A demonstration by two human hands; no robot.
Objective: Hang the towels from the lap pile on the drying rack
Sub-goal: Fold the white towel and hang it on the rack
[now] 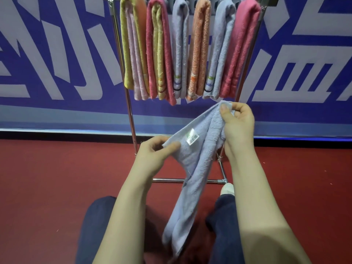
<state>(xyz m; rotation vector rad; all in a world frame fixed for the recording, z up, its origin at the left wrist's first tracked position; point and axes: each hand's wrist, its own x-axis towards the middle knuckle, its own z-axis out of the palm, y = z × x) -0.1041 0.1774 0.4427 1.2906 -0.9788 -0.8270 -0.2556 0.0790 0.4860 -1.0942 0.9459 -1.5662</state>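
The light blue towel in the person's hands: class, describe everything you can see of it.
The light blue towel looks like soft terry cloth, with a small white label near its top edge. The left hand pinches one upper corner and the right hand pinches the other, held higher, so the edge slopes. The rest hangs in loose folds down between the person's legs, in front of the drying rack.
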